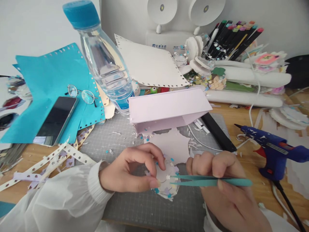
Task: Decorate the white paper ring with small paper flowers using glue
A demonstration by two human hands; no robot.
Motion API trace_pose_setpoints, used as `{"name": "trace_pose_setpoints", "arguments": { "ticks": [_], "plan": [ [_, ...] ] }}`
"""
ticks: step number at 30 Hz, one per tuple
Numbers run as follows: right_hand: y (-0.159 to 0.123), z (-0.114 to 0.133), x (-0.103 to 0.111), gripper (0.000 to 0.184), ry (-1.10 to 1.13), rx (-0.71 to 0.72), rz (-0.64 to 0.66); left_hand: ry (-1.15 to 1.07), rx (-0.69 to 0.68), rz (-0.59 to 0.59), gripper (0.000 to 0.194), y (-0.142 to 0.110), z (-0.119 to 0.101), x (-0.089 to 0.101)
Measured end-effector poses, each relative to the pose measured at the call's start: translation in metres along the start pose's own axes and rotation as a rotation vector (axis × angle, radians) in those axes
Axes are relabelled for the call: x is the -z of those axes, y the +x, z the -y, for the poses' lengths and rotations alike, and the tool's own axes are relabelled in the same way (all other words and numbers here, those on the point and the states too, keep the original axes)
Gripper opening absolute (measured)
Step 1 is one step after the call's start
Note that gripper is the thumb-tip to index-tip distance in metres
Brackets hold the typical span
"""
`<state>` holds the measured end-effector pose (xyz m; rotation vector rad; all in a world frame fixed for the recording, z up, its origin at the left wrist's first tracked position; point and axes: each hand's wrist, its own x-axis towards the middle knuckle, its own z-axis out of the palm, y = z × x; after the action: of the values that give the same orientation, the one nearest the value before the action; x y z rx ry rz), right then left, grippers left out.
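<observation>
A round white paper disc (166,186), its rim dotted with small blue, lilac and white paper shapes, is just above the grey cutting mat. My left hand (137,167) grips its left side, thumb low on the edge and fingers curled over the top. Teal tweezers (207,181) are pinched in my right hand (224,183), between thumb and fingers. Their tips point left over the disc, slightly apart, beside a tiny white paper piece (168,177). A scalloped pale lilac paper sheet (173,143) lies behind the disc.
Behind my hands stands a folded lilac card box (169,108). A water bottle (106,58), a phone (56,119) and glasses (81,93) on blue paper (48,83) are left. A blue glue gun (272,145) stands right; punched paper strips (79,156) lie left.
</observation>
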<state>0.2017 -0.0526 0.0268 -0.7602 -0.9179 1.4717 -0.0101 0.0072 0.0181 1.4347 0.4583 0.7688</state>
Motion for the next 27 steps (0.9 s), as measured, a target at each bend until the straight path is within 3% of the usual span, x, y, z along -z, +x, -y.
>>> {"name": "trace_pose_setpoints", "arguments": {
  "ticks": [12, 17, 21, 27],
  "plan": [
    [0.002, 0.003, 0.000, 0.011, 0.042, -0.066, -0.039, 0.071, -0.020, -0.027, 0.013, 0.000, -0.002, -0.003],
    [0.011, 0.009, 0.005, 0.011, 0.167, -0.058, -0.174, 0.086, -0.037, -0.056, 0.018, 0.000, 0.000, -0.001],
    [0.019, 0.010, 0.006, 0.011, 0.215, -0.114, -0.242, 0.140, -0.060, 0.061, 0.018, 0.003, -0.002, -0.003],
    [0.015, 0.008, 0.004, 0.014, 0.088, -0.154, -0.058, 0.281, -0.123, 0.251, 0.015, 0.005, -0.004, -0.008]
  ]
}}
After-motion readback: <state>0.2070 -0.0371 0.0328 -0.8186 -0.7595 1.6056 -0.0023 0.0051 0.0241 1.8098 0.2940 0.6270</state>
